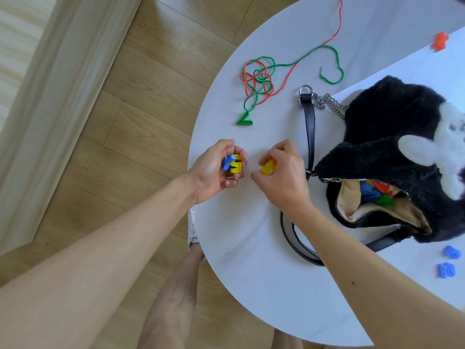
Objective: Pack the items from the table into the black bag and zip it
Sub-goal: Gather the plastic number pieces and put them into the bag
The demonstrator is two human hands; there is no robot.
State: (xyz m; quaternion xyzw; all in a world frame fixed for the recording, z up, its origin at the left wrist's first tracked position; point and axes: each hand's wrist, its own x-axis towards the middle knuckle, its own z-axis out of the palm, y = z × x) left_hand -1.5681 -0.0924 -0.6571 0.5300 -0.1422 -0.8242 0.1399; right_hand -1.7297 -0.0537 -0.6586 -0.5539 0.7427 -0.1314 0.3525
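Observation:
The furry black bag (382,152) lies open on the right of the white round table (251,260), its zip apart, with blue, green and red plastic pieces (375,192) inside. My left hand (214,170) cups a blue piece and a yellow piece (232,163) near the table's left edge. My right hand (281,177) pinches a yellow piece (268,167) just left of the bag's strap. A tangle of red and green cords (259,81) with a green number piece (244,119) lies further back.
Two blue pieces (449,261) lie at the right near the bag's bottom. A red piece (440,41) sits at the far right back. The bag's black strap (310,132) and chain (327,102) trail across the table. Wooden floor and my legs show below.

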